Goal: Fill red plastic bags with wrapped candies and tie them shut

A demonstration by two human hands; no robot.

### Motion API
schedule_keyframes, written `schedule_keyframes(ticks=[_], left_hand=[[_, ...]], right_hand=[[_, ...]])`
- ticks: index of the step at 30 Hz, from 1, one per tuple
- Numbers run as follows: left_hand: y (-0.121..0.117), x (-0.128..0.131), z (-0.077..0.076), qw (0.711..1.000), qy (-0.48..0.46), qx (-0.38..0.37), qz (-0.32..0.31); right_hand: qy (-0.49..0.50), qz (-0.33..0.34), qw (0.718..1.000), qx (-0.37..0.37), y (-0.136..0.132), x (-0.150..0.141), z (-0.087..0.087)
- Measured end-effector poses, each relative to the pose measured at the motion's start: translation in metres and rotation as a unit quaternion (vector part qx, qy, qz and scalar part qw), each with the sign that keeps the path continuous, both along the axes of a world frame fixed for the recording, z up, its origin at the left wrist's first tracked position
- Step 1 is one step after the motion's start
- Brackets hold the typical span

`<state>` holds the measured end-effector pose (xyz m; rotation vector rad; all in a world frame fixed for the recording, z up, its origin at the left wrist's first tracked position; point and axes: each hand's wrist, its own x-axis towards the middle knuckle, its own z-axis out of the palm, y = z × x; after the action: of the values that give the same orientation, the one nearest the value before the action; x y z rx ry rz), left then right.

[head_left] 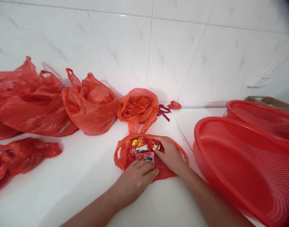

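A thin red plastic bag (165, 172) lies spread on the white surface, its mouth facing up. Inside are a red packet with yellow print (136, 143), a red-and-white packet with a large black character (147, 158), and a small shiny red-and-gold packet (156, 145). My left hand (140, 179) is bent over the bag's near rim, fingers curled against the packet with the black character and partly hidden. From the right, my right hand (170, 154) reaches into the bag, its thumb and fingers closed about the small shiny packet.
A bunched red bag (137, 105) stands just behind; fuller red bags (91, 107) line the wall to the left. A crumpled red bag (28, 154) lies at left. Red plastic baskets (234, 170) stand close on the right. A purple ribbon (164, 112) lies by the wall.
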<state>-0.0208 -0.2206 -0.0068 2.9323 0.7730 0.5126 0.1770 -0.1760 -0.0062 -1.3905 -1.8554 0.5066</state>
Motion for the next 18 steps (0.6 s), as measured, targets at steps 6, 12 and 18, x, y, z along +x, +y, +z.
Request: schedule_keyframes(ticks=[6,12,18], left_hand=[[-0.0014,-0.0016,-0.0021,1.000,0.008,-0.004,0.001],[-0.0053,-0.0005,-0.0004,1.000,0.005,-0.015,0.027],[-0.0069,-0.0090,-0.0010,1.000,-0.023,0.008,0.016]], right_hand=[[0.020,-0.021,0.999,-0.026,0.0005,-0.0003,0.0002],[0.018,-0.022,0.999,-0.038,-0.0005,-0.0015,-0.0017],[0.011,-0.009,0.999,-0.045,-0.0008,0.0010,-0.0022]])
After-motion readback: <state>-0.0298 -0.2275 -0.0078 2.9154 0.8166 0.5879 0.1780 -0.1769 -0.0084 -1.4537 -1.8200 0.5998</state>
